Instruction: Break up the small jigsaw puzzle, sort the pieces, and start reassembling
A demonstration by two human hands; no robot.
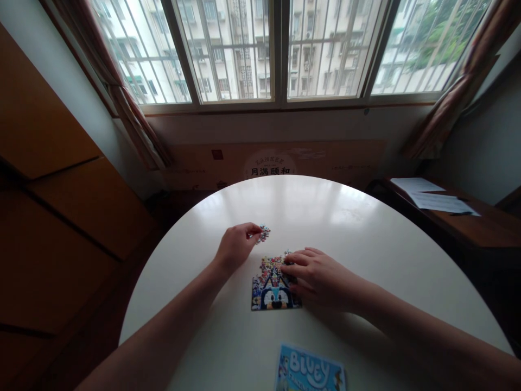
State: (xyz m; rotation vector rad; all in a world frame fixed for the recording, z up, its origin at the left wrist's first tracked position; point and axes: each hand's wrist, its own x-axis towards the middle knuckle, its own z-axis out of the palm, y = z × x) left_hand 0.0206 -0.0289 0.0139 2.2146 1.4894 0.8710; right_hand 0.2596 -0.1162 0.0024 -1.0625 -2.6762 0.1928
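Observation:
A partly assembled jigsaw puzzle (274,290) lies on the white round table, showing a blue cartoon dog face in its lower part and a ragged upper edge. My right hand (315,274) rests over the puzzle's right side, fingers spread and hiding part of it. Beyond the puzzle's upper left, my left hand (238,244) has its fingers pinched together at a small pile of loose puzzle pieces (265,233). Whatever sits between those fingertips is too small to make out.
A blue sheet or box lettered BLUEY (311,370) lies at the near edge of view on the white table (195,336). To the right, papers (442,202) rest on a brown desk (488,231). Wooden cabinets (61,228) stand left; barred windows (280,54) are ahead.

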